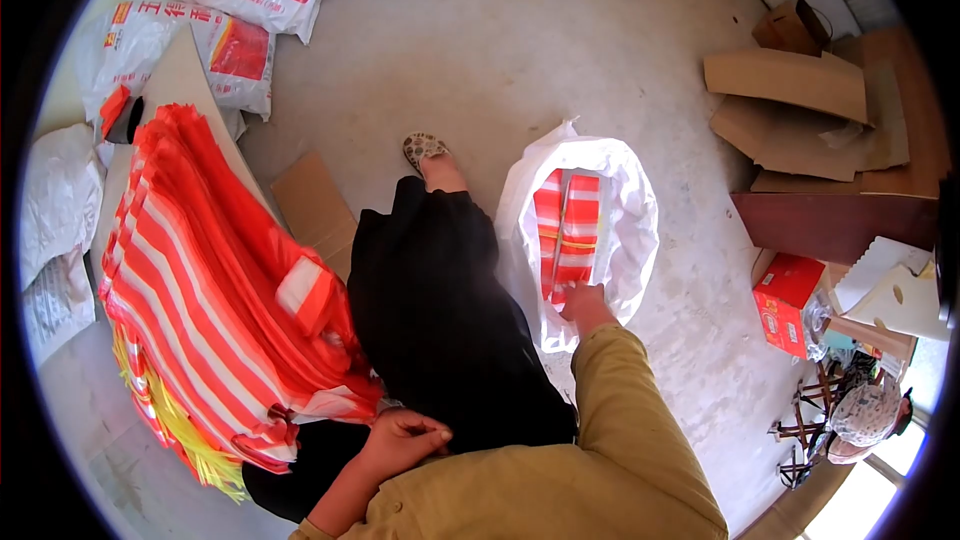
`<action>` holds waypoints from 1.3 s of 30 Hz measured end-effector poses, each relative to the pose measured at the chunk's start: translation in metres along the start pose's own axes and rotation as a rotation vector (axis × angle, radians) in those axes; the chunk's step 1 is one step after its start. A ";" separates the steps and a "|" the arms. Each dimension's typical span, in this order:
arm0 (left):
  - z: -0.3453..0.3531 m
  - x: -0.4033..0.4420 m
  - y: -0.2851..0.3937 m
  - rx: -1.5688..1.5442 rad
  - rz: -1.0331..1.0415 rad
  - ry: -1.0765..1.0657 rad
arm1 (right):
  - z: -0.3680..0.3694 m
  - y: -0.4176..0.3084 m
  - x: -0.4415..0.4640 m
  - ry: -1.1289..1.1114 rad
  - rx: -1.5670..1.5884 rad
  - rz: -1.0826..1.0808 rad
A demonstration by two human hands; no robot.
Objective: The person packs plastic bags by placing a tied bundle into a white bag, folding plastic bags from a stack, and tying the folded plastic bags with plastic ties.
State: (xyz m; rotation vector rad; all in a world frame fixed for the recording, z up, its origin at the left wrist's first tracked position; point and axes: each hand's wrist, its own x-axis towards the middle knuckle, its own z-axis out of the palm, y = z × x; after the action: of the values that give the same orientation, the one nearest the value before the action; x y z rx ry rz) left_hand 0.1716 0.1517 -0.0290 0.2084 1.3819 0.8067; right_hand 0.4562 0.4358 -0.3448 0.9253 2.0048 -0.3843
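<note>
My right hand reaches into an open white sack on the floor, at the near end of a red-and-white striped bundle inside it. Its fingertips are partly hidden against the bundle. My left hand is by my lap, with thumb and fingers pinched together; anything between them is too small to make out. Just left of it lies a large pile of red-and-white striped bags, with yellow strips along its lower edge.
Printed white sacks lie at the upper left. A flat cardboard piece is beside the pile. At right are cardboard boxes, a red box and a stool. My foot is left of the open sack.
</note>
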 end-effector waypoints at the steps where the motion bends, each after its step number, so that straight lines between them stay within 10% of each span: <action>1: 0.000 0.000 0.001 0.003 -0.002 0.005 | -0.011 -0.001 -0.011 -0.004 0.006 -0.019; 15: 0.002 0.000 -0.003 0.022 0.033 0.014 | -0.010 0.004 -0.004 -0.221 -0.122 -0.111; 25: 0.002 0.001 -0.003 0.004 -0.005 0.012 | 0.088 -0.010 0.066 0.156 1.184 -0.053; 31: 0.008 -0.001 0.002 0.022 0.027 0.056 | 0.028 -0.028 0.049 0.029 0.695 0.017; 35: 0.014 -0.001 0.001 0.044 0.080 0.042 | 0.044 -0.013 0.074 0.235 0.913 -0.304; 39: 0.018 -0.005 -0.013 -0.023 0.179 -0.005 | -0.091 -0.021 -0.015 0.298 0.473 -0.295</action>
State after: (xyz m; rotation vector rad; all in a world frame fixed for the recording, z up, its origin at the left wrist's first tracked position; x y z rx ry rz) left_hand 0.1930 0.1445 -0.0289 0.3196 1.3618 0.9689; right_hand 0.3928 0.4666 -0.2824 1.0146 2.3856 -0.9648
